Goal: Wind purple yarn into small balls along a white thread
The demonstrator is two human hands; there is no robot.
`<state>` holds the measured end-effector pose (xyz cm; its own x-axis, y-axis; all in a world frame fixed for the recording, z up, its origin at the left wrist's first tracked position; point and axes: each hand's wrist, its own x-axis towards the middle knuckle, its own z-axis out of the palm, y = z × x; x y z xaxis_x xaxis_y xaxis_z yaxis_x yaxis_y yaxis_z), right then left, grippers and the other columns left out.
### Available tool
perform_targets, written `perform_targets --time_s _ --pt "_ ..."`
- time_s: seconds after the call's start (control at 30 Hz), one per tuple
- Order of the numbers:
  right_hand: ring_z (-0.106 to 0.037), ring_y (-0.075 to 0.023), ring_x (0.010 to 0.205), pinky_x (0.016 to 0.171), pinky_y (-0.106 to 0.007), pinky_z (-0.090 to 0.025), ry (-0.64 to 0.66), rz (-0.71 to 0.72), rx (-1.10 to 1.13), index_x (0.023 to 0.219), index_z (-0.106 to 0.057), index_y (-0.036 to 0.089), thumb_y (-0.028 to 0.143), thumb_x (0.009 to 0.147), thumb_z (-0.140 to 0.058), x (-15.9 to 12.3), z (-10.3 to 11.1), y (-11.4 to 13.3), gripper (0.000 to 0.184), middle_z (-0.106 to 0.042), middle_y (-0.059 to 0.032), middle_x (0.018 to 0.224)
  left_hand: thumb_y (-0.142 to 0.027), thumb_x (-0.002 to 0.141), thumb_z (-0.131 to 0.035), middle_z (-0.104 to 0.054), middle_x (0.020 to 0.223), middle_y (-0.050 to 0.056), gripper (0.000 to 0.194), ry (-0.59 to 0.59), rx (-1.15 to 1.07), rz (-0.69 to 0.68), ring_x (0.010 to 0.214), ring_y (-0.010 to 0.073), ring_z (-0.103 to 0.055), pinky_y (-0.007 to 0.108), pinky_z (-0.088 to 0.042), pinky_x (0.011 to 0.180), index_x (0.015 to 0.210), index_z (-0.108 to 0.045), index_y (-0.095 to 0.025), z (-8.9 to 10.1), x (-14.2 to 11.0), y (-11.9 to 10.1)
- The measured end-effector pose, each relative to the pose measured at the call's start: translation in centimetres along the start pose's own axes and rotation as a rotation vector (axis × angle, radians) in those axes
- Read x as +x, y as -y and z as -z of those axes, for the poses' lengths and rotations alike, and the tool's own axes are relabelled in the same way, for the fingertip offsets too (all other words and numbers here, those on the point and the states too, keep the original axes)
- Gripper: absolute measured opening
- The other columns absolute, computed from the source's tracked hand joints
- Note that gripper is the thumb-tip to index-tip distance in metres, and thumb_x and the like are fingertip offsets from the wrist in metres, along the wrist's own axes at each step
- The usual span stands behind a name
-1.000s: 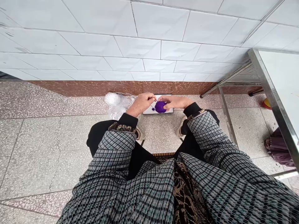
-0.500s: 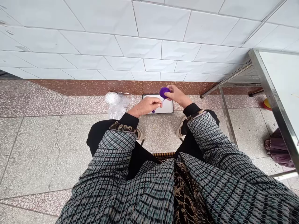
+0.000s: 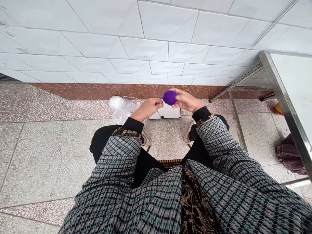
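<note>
A purple ball of yarn (image 3: pixel 169 97) is held in the fingers of my right hand (image 3: pixel 186 100), slightly blurred by motion. To its left, my left hand (image 3: pixel 147 108) pinches the purple yarn strand between thumb and fingers. From there the strand hangs down to a small purple clump of yarn (image 3: pixel 162 117) at the front edge of a white tray with a dark rim (image 3: pixel 172 112). The tray lies on the floor below both hands, and my left hand covers part of it.
White yarn (image 3: pixel 117 102) and clear plastic wrapping (image 3: pixel 122 116) lie on the floor left of the tray. A tiled wall (image 3: pixel 156 52) rises just beyond. At the right stands a metal-framed table (image 3: pixel 280 87); purple-brown fabric (image 3: pixel 291 154) and a red-yellow object (image 3: pixel 279 109) are near its legs.
The purple ball has shifted a little left and turned in my right hand. My left hand has moved slightly left and up, and the small clump has moved a little right.
</note>
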<state>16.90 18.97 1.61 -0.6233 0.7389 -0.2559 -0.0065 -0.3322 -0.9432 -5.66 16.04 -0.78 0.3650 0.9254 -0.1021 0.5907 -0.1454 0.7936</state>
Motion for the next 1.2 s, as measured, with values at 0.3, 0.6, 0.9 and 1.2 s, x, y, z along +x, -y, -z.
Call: perform_targets --time_s 0.3,0.6,0.9,1.2 --pt "-0.066 -0.0094 0.06 0.05 -0.018 -0.053 -0.409 -0.201 -0.221 0.107 -0.046 0.022 0.019 0.087 -0.075 1.6 -0.5 -1.6 0.035 -0.066 -0.0021 0.09 -0.026 0.087 -0.054 -0.06 0.067 -0.001 0.019 0.355 -0.087 -0.126 0.06 0.0126 -0.049 0.026 -0.038 0.063 0.08 -0.069 -0.017 -0.6 -0.7 -1.3" --pt "-0.071 -0.0133 0.072 0.064 -0.026 -0.065 0.091 -0.317 -0.262 0.105 -0.056 0.02 0.008 0.075 -0.075 0.2 -0.8 -1.2 0.038 -0.069 -0.0028 0.096 -0.019 0.087 -0.055 -0.071 0.088 0.005 0.016 -0.042 -0.017 -0.101 0.083 0.0173 -0.061 0.03 -0.047 0.083 0.083 -0.07 -0.016 0.2 -0.3 -0.6" --pt "-0.071 -0.0151 0.086 0.077 -0.029 -0.063 0.006 0.076 0.104 0.124 -0.048 0.023 0.042 0.086 -0.076 0.6 0.2 -1.0 0.051 -0.067 -0.0072 0.111 -0.022 0.09 -0.053 -0.065 0.074 0.001 0.02 0.059 0.015 -0.036 0.068 0.0149 -0.054 0.028 -0.041 0.07 0.083 -0.07 -0.015 -0.8 0.1 -0.2" --pt "-0.058 -0.0133 0.072 0.07 -0.028 -0.053 -0.33 -0.176 -0.63 0.108 -0.053 0.019 0.015 0.078 -0.076 1.6 -0.4 -2.3 0.038 -0.062 0.0001 0.088 -0.022 0.089 -0.054 -0.067 0.075 0.001 0.021 0.258 -0.018 -0.109 0.064 0.0129 -0.052 0.026 -0.04 0.066 0.089 -0.075 -0.015 -0.7 -0.6 -1.4"
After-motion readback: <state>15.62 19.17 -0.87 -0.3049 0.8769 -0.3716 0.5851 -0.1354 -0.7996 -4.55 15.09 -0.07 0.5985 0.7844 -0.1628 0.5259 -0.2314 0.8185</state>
